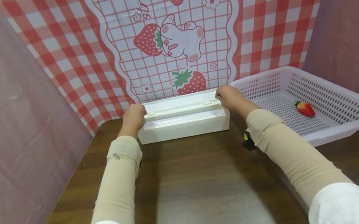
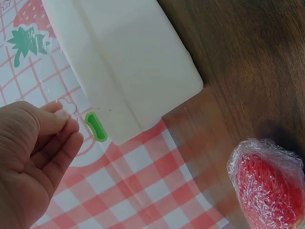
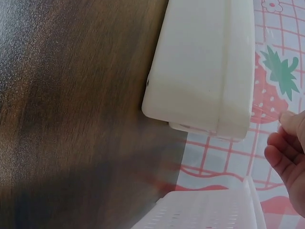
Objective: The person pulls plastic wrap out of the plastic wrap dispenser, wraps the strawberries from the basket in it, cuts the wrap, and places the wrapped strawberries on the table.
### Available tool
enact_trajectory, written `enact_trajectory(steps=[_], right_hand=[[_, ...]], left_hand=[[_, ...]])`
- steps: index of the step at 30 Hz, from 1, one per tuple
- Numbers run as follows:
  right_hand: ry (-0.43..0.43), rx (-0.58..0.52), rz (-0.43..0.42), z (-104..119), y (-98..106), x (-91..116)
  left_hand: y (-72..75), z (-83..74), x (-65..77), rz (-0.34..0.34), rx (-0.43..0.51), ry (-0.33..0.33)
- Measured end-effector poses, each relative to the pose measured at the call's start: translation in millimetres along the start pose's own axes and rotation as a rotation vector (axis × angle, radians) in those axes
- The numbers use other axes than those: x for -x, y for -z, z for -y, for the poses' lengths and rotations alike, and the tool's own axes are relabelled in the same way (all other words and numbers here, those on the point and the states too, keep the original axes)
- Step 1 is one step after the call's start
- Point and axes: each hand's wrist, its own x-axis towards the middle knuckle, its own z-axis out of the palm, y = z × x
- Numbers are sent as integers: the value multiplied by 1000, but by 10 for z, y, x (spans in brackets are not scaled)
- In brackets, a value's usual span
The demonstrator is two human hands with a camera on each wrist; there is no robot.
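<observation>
A long white cling film dispenser (image 1: 185, 128) lies crosswise at the far side of the table. My left hand (image 1: 134, 118) is at its left end, my right hand (image 1: 231, 98) at its right end. Thumb and fingertips of the left hand (image 2: 40, 152) pinch together beside the box, near a green slider (image 2: 96, 127). In the right wrist view, the right hand (image 3: 290, 148) pinches likewise. Faint glints of clear cling film (image 3: 267, 110) show at these fingertips; the rest of the film is hard to make out. A red strawberry wrapped in film (image 2: 269, 183) appears low in the left wrist view.
On the right stands a white perforated basket (image 1: 346, 130) with another strawberry (image 1: 305, 109) inside. Behind the dispenser hangs a red-and-white checked cloth (image 1: 266, 23) with strawberry prints. The brown wooden table (image 1: 195, 184) extends toward me between my forearms.
</observation>
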Motion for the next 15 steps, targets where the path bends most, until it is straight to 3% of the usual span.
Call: enact_trajectory(steps=[8,15], right_hand=[[24,45,-86,-66,-15,-23],[23,47,-114,-100,22,-51]], left_hand=[[26,-21,-21,3,-6,47],[72,-48,-57,1,-5,93]])
